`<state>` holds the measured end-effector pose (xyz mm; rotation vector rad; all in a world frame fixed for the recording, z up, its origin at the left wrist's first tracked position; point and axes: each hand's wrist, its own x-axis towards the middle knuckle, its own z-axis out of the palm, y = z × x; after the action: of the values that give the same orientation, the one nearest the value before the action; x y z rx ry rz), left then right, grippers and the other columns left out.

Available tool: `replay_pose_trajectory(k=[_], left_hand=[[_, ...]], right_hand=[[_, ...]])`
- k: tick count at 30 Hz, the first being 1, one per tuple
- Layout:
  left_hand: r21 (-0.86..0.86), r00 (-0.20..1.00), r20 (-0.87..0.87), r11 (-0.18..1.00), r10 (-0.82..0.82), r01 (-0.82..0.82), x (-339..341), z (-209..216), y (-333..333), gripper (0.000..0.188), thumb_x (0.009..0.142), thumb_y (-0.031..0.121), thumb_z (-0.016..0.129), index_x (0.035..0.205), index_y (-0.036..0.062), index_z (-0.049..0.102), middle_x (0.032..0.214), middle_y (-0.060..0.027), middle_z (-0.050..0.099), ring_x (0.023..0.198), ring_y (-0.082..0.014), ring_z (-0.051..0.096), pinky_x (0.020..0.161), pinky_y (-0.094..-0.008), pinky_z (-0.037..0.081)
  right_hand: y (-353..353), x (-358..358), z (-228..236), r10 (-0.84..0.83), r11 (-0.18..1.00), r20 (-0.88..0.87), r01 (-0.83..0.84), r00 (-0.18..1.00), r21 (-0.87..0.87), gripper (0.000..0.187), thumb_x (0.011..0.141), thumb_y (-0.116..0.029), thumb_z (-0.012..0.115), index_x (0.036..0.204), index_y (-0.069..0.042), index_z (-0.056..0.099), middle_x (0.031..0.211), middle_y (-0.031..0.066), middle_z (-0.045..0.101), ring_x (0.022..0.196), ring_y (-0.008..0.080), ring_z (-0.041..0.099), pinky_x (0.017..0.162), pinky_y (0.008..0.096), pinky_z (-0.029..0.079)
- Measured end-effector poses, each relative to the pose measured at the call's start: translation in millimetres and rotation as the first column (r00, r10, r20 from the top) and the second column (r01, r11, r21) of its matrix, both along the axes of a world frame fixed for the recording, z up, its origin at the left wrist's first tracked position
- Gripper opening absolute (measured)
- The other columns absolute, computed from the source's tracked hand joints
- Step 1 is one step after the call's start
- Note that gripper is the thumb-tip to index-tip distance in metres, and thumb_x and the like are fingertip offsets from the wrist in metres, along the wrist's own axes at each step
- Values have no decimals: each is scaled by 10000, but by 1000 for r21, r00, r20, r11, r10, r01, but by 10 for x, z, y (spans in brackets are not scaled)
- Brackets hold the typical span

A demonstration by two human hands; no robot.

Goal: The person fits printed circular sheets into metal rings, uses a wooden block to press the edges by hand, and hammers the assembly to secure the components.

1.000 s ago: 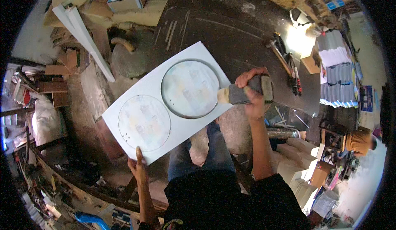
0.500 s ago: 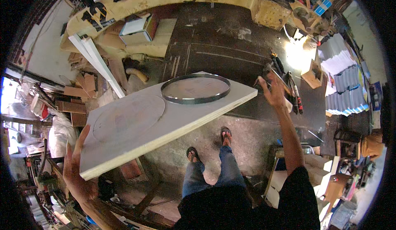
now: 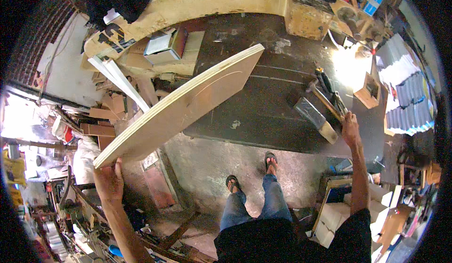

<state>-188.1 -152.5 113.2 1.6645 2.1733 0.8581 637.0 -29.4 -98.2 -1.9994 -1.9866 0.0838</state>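
My left hand (image 3: 110,182) grips the near left end of a thick plywood board (image 3: 183,107). The board is tilted, with its pale layered edge upward and a brown face carrying a thin curved line toward me. Its other face is hidden. At the right side of the dark table, my right hand (image 3: 351,130) is closed around the handle end of a hammer (image 3: 328,103). Beside the hammer lie several dark-handled hand tools (image 3: 325,80) and a flat grey-bladed tool with a wooden handle (image 3: 310,114).
The dark table (image 3: 263,126) stands ahead, a curved wooden piece (image 3: 212,1) at its back. A small wooden box (image 3: 367,91) and paper stacks (image 3: 405,84) are at right, near a bright lamp (image 3: 349,65). White strips (image 3: 120,84) lean at left near cardboard pieces (image 3: 101,130).
The board has swung from lying nearly flat to tilted up, and the metal ring on it is out of sight. My right hand has moved nearer and closed on the hammer.
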Motion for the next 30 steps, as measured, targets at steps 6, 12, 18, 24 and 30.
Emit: replay_pose_trajectory(k=[6,12,18,24,30], left_hand=[[26,950,289,991,121,-134,344,-234,-148,286,894,-67,540,1177,-51,504,1093,-117,632,997,-161,622,851,-284,513],[20,983,-186,1000,-6,10,194,-608,-268,354,1000,262,421,1215,2,529,1094,-155,633,877,-236,677,720,-283,610],[70,771,602,948,207,-309,600,-619,-327,502,1004,425,397,1285,13,454,1022,-180,654,772,-254,687,628,-287,621],[-110,283,914,846,292,-521,1220,-356,-335,677,975,617,296,1342,57,397,957,-226,660,738,-263,685,625,-300,571],[-195,223,915,853,336,-483,1312,-368,-481,821,936,702,248,1349,0,349,959,-275,662,803,-317,699,710,-338,580]], right_hand=[[-333,-155,314,-187,982,-672,151,716,-112,416,1017,-321,440,1283,-4,485,1180,139,578,1064,231,539,926,385,447],[-797,-1291,938,-400,911,-757,133,517,-390,315,882,-201,643,1159,-73,566,1023,88,608,901,179,576,791,318,493],[-1070,-2720,744,-60,858,-568,-249,821,-450,434,772,-154,707,1150,-12,548,1073,172,603,981,343,578,869,416,478],[-741,-3855,1093,307,818,-731,-562,609,-124,495,802,-17,600,1275,44,465,1175,261,538,1126,465,504,972,455,433],[-727,-4201,1387,354,856,-560,-501,749,-130,627,773,26,564,1372,14,381,1224,318,487,1146,491,444,1011,521,369]])
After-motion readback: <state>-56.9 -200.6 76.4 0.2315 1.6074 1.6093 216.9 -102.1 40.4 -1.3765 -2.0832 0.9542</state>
